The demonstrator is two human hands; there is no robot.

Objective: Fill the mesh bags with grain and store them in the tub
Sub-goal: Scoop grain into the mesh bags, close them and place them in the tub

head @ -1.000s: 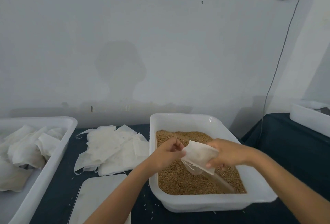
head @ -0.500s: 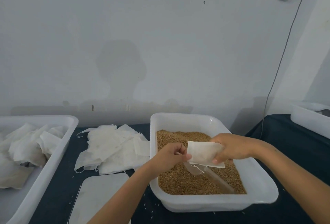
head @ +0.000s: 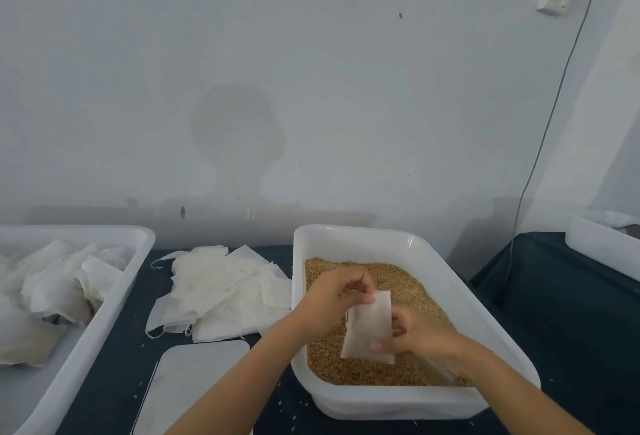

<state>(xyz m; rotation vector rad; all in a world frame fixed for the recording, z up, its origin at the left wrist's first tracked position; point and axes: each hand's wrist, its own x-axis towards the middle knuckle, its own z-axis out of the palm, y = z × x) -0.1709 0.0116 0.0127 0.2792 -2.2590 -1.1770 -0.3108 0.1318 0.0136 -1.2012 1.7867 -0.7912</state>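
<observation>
My left hand (head: 332, 299) and right hand (head: 420, 332) pinch a mesh bag (head: 369, 329) over the grain (head: 398, 278); filled bags (head: 52, 292) lie in the tub (head: 104, 316).

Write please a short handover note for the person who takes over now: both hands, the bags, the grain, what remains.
Left hand pinches the top edge of one mesh bag; right hand holds its right side.
The bag is above the grain tub and looks flat, not yet filled.
Empty bags lie piled on the table; some bags lie in the left tub.
Left: fill this bag, store it, go on with the pile.
</observation>
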